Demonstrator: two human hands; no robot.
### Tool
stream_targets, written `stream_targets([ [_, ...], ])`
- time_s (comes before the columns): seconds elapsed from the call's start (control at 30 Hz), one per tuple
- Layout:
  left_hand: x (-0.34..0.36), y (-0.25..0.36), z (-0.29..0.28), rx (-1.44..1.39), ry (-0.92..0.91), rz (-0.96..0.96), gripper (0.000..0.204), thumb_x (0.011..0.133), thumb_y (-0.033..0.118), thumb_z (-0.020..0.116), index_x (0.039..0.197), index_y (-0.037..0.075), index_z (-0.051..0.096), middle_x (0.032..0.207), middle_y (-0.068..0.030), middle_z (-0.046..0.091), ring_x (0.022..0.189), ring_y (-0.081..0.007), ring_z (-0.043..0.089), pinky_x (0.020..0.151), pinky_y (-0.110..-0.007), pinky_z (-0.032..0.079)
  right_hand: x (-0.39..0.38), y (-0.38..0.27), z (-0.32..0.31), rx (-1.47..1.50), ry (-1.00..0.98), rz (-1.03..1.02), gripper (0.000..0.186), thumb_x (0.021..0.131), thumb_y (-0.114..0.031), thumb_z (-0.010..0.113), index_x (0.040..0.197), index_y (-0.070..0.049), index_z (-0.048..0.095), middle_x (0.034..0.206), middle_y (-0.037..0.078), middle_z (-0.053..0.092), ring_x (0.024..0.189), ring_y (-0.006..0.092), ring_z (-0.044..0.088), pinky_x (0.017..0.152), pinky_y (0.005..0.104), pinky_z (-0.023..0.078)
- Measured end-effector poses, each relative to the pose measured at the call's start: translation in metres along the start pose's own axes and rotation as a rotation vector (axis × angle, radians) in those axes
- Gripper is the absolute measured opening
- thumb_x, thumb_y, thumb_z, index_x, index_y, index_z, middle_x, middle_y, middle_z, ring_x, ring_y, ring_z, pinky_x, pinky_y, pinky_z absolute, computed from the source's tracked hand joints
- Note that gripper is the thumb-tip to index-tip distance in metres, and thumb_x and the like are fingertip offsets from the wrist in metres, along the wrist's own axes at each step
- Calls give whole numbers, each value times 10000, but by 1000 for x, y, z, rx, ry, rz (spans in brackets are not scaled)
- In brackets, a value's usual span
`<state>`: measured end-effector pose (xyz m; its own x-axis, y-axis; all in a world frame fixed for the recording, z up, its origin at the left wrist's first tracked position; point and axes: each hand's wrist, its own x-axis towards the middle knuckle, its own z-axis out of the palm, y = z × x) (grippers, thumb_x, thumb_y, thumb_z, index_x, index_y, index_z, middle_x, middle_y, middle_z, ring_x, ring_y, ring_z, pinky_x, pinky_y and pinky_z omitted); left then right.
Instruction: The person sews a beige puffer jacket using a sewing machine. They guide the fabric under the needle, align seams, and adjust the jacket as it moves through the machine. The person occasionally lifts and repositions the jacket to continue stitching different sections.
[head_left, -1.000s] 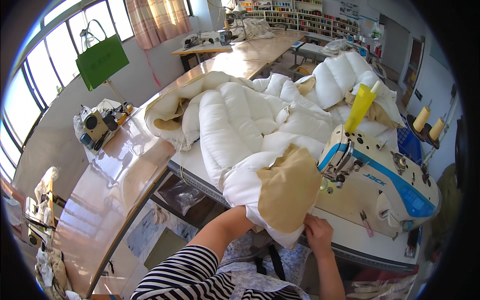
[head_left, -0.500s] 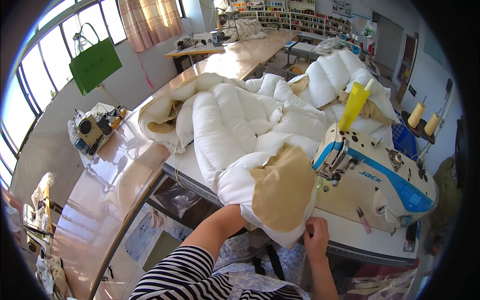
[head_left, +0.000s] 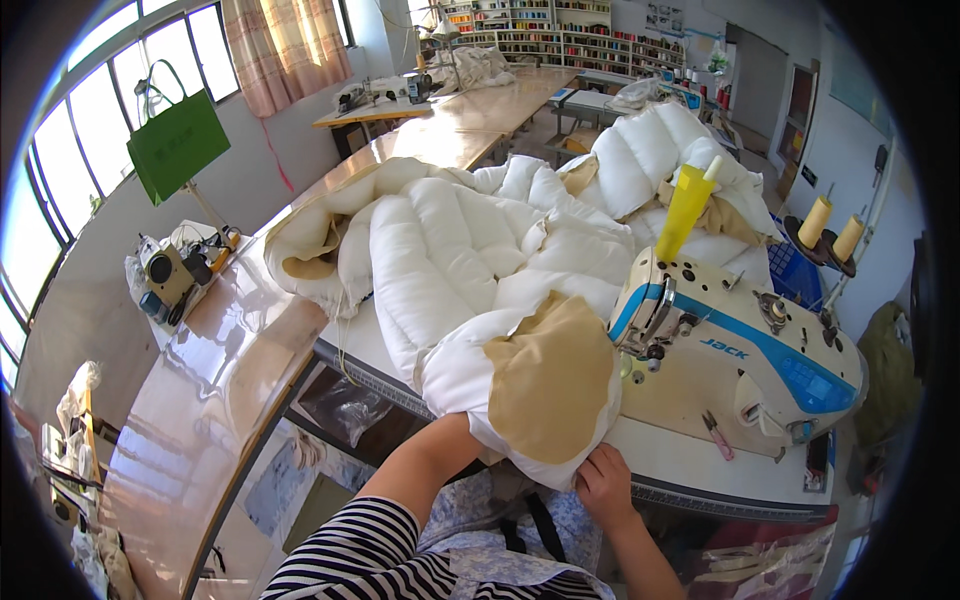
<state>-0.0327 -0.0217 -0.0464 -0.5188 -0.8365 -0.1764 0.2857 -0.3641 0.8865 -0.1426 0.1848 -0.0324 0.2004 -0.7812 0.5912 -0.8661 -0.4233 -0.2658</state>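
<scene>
A puffy white quilted garment (head_left: 440, 260) lies across the sewing table and droops over its near edge. At its near end a large tan fabric panel (head_left: 555, 380) faces up. My left forearm (head_left: 438, 458) reaches under the garment's near left side; that hand is hidden by the fabric, so its fingers do not show. My right hand (head_left: 604, 484) has its fingers closed on the garment's lower right edge, just below the tan panel. A white and blue sewing machine (head_left: 740, 345) stands right of the garment, its needle end close to the tan panel.
Pink-handled thread snips (head_left: 717, 436) lie on the machine bed near a dark phone-like object (head_left: 816, 462). A yellow holder (head_left: 686, 212) stands on the machine. Thread cones (head_left: 815, 222) are at right. A long glossy table (head_left: 200, 400) runs along the left, below a green bag (head_left: 178, 147).
My right hand has shifted slightly left and its fingers have come in onto the garment's edge. The whole view has moved a little; the garment lies nearly as before.
</scene>
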Motion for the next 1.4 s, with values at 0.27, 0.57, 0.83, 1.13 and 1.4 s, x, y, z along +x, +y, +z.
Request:
stream_targets([
  [0.27, 5, -1, 0, 15, -21, -5, 222, 994, 104, 514, 1149, 10, 642, 1131, -166, 705, 1116, -252, 665, 926, -382, 529, -16, -20, -22, 316, -20, 181, 201, 665, -22, 732, 852, -59, 667, 931, 109, 673, 862, 328, 634, 741, 396, 525],
  [0.57, 20, 18, -20, 70, 21, 18, 216, 990, 93, 518, 1136, 8, 651, 1119, -168, 712, 1110, -253, 669, 924, -382, 529, -10, -8, -14, 297, -51, 24, 176, 682, -56, 729, 830, -61, 632, 868, 75, 642, 805, 299, 595, 722, 402, 499],
  [0.83, -21, 30, -57, 580, 37, 52, 210, 986, 85, 522, 1124, 5, 660, 1109, -170, 719, 1105, -254, 673, 923, -382, 529, -19, -29, -13, 431, -58, 65, 160, 831, -199, 749, 909, -71, 693, 941, 60, 640, 851, 271, 597, 746, 377, 516],
  [1.13, -201, 128, -96, 2024, -85, -254, 205, 983, 74, 526, 1111, 3, 669, 1097, -172, 726, 1099, -255, 677, 921, -382, 529, -31, -30, -6, 423, -64, 74, 153, 831, -205, 744, 894, -73, 702, 921, 40, 637, 856, 249, 586, 738, 362, 517],
  [1.4, -123, 97, 62, 1206, -368, 785, 362, 991, 29, 463, 1337, 7, 571, 1383, -152, 589, 1353, -327, 500, 1132, -438, 372, -14, -37, -11, 368, -54, 31, 157, 834, -215, 745, 900, -82, 694, 882, 36, 631, 860, 238, 589, 868, 379, 491],
])
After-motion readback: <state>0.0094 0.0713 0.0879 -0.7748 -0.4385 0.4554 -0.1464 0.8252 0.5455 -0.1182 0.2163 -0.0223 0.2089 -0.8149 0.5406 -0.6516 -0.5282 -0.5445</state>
